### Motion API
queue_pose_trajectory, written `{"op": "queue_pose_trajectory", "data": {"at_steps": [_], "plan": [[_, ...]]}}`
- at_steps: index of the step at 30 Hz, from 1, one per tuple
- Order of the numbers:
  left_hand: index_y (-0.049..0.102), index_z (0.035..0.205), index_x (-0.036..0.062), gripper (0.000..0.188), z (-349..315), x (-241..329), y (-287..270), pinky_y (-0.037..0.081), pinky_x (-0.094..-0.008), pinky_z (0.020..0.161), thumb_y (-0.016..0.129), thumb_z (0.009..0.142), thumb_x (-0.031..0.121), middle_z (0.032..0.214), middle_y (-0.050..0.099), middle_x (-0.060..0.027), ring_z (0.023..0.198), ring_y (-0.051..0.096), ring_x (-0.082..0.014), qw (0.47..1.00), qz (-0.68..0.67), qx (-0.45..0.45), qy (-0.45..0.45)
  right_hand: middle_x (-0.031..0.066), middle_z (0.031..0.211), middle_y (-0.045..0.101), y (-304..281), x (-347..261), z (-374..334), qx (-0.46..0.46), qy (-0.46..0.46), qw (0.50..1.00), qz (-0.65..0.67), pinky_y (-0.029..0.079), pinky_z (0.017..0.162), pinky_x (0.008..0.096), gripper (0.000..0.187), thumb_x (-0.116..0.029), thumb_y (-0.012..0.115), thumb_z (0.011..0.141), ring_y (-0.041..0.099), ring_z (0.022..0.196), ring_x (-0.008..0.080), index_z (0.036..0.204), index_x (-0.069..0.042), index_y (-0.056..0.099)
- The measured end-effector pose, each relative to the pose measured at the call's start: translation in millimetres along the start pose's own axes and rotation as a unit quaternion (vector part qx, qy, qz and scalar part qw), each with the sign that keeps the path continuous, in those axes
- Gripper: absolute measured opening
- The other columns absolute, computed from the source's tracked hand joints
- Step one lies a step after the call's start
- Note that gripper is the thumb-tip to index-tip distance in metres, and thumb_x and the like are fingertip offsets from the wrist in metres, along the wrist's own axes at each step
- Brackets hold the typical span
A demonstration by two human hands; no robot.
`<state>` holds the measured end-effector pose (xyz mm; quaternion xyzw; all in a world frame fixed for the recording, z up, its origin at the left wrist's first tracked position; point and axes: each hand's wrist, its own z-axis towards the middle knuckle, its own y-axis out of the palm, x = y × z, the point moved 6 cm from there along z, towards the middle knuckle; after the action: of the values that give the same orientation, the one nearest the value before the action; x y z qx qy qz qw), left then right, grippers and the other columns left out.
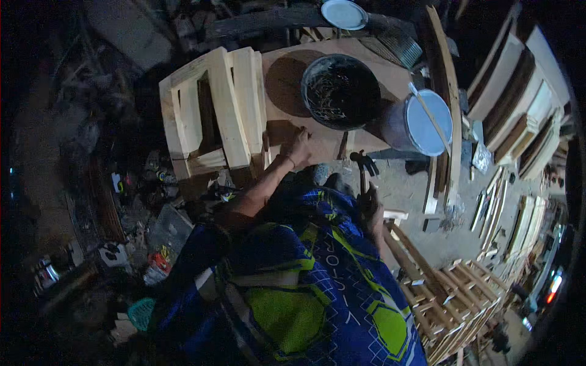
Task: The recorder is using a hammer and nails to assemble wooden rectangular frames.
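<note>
Gripping a claw hammer [364, 177] by its handle, the right hand [371, 206] sits low in front of the body, just off the near edge of the plywood worktop [395, 74], its fingers seemingly closed around the wood; the hammer's head points up and away, apart from any workpiece. The left hand [299, 148] reaches over that near edge, its fingers bent, but whether they are pressed together or pinch something small cannot be told. Just beside it, on the left part of the worktop, lie pale wooden frames [227, 97], side by side or partly overlapping, the nearest with an open slot between its long members. Beyond the left hand sits a black basin [340, 91] with thin, light pieces inside, possibly nails, and to its right a white bucket [429, 131] with a stick [431, 116] across its top. As far as this view allows a judgement, the joinery is partway along: the pale frames look already put together, and a pile of slatted frames [455, 302] on the floor at lower right appears assembled too, while curved boards [513, 100] at upper right seem unjoined. No hammering shows at this moment, and how many joints remain cannot be told.
</note>
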<state>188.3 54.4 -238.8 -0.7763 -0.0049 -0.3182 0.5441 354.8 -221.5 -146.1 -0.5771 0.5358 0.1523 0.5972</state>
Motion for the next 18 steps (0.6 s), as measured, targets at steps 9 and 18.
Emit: {"op": "queue_pose_trajectory", "data": {"at_steps": [9, 18], "plan": [[0.054, 0.128, -0.0024, 0.032, -123, 19, -172, 0.056, -0.0323, 0.080, 0.059, 0.098, 0.008, 0.112, 0.065, -0.0118, 0.091, 0.066, -0.0173, 0.820, -0.567, -0.075, -0.032, 0.0187, 0.084, 0.068, 20, 0, 53, -0.029, -0.039, 0.999, -0.022, 0.050, 0.061, 0.0380, 0.052, -0.012, 0.063, 0.092, 0.065, 0.071, 0.0265, 0.140, -0.006, 0.045], [0.066, 0.112, -0.0047, 0.021, -154, -133, -285, 0.056, -0.0303, 0.088, 0.065, 0.093, 0.004, 0.113, 0.066, -0.0108, 0.097, 0.067, -0.0188, 0.920, -0.291, 0.236, 0.119, 0.0223, 0.092, 0.066, 56, -133, 87, -0.018, -0.143, 0.988, -0.052, 0.051, 0.061, 0.0419, 0.043, -0.016, 0.062, 0.094, 0.067, 0.077, 0.0366, 0.134, -0.008, 0.051]]}}
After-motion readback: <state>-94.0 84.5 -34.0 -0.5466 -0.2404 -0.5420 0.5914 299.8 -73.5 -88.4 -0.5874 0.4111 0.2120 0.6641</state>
